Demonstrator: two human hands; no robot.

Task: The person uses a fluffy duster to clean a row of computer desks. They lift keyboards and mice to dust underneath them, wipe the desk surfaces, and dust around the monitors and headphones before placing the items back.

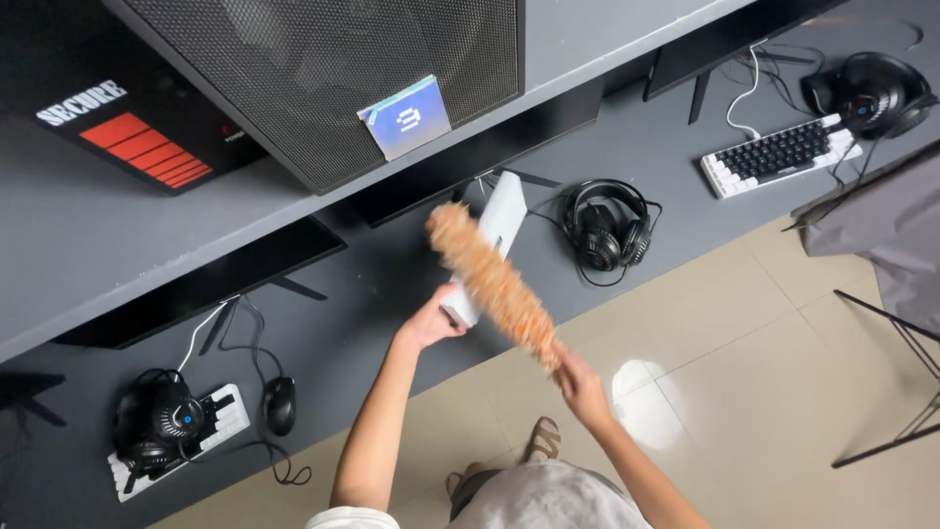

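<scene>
Orange fuzzy duster (493, 284), white keyboard (487, 245), dark grey desk (676, 167).

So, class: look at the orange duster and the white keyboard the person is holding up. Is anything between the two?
Nothing visible. The left hand holds the white keyboard tilted above the desk, and the orange duster, held in the right hand, lies directly across its face. The headset rests off to the side.

A keyboard (487, 247) was held up above the desk (392, 294) near its front edge, a duster (493, 284) lying across it. A headset (607, 227) lay just right; a mouse (280, 405) sat well left.
</scene>
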